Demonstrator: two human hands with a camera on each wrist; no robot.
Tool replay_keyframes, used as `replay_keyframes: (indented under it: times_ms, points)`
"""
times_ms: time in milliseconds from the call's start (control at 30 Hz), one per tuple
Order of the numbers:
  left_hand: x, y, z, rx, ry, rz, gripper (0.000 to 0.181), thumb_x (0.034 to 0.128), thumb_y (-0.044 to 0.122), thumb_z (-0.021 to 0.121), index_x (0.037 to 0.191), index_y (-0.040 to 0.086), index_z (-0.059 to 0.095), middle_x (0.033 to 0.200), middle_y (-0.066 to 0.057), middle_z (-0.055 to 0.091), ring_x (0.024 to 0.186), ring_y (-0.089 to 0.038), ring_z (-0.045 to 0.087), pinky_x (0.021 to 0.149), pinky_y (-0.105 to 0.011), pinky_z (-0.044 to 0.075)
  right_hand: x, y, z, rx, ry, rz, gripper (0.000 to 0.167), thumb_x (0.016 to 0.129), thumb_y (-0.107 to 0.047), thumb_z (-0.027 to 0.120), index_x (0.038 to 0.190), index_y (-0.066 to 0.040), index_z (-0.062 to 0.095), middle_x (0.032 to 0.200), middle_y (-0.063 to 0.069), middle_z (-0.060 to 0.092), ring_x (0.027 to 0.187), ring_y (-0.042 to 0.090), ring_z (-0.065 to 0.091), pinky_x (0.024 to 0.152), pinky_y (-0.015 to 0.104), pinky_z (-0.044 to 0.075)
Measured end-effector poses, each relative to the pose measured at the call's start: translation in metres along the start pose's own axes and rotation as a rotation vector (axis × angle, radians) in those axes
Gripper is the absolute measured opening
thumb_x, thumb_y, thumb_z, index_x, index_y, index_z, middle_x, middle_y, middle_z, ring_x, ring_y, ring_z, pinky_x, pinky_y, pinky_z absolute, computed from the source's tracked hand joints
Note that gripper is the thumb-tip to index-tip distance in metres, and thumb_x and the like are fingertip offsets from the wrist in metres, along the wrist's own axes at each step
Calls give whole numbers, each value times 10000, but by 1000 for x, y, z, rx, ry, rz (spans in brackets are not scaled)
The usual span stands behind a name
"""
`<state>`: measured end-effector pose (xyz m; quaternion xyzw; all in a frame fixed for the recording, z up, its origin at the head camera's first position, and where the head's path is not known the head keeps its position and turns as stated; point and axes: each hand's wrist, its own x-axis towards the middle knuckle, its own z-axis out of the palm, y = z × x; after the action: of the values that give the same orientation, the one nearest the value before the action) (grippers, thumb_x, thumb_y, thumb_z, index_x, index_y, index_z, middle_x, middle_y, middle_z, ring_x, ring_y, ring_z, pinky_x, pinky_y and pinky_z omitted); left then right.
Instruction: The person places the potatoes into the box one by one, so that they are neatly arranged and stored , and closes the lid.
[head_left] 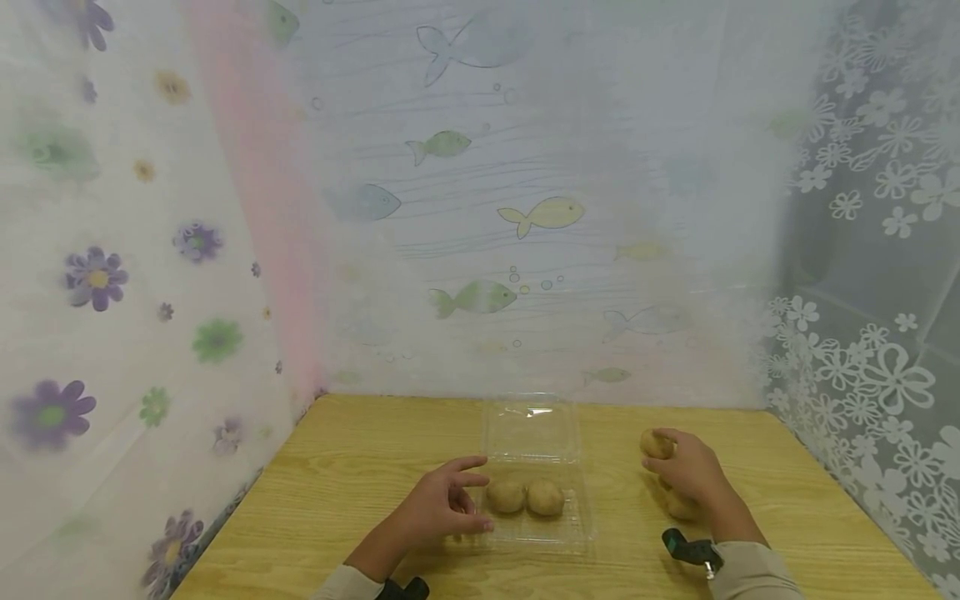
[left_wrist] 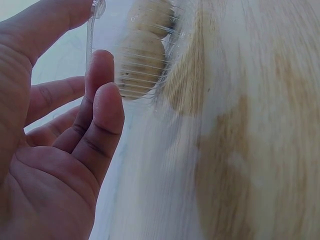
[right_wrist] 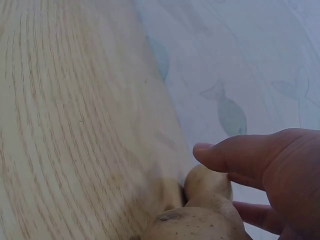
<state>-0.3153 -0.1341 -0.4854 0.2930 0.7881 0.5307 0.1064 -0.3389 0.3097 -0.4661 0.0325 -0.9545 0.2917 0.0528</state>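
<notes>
A clear plastic clamshell box (head_left: 577, 533) lies with its lid (head_left: 531, 429) folded back on the table. Inside it, side by side, are a left potato (head_left: 506, 497) and a right potato (head_left: 545, 497). My left hand (head_left: 442, 500) is at the box's left edge, thumb and fingers spread apart. In the left wrist view a digit touches the box's rim (left_wrist: 90, 40), while other fingers bend loosely beside it. On the right, my right hand (head_left: 690, 471) holds a potato (head_left: 654, 445) between thumb and fingers. Another potato (head_left: 681, 506) rests below that hand, partly hidden; the right wrist view shows more potatoes (right_wrist: 195, 227) close together.
The wooden table (head_left: 360, 450) bears everything. A fish-print curtain (head_left: 465, 350) hangs behind it, with a flowered curtain (head_left: 135, 333) on the left and another flower-patterned sheet (head_left: 885, 350) on the right. Both wrists carry dark camera mounts (head_left: 686, 547).
</notes>
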Motion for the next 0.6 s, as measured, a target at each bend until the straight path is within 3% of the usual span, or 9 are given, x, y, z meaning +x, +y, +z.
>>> replay_keyframes:
  times_ms: [267, 400, 600]
  points:
    - [2, 0, 0, 28, -11, 30, 885, 859, 266, 879, 1588, 96, 407, 1437, -204, 608, 821, -126, 713, 744, -268, 604, 0, -2, -5, -7, -15, 19, 633, 958, -306, 747, 1468, -3, 525, 1478, 365, 488, 1292, 627, 467, 976, 711, 458]
    - [2, 0, 0, 25, -10, 23, 871, 861, 253, 878, 1583, 97, 416, 1443, -199, 604, 823, -124, 712, 737, -265, 603, 5, -3, -6, 5, -30, 25, 603, 935, -268, 775, 1417, 15, 548, 1443, 358, 518, 1208, 564, 555, 927, 644, 510]
    - [0, 2, 1, 43, 6, 21, 845, 854, 244, 883, 1564, 92, 451, 1463, -208, 586, 810, -116, 710, 730, -249, 598, 17, -1, -7, -37, -19, -26, 560, 912, -201, 795, 1357, 59, 577, 1349, 318, 595, 1179, 528, 579, 916, 609, 522]
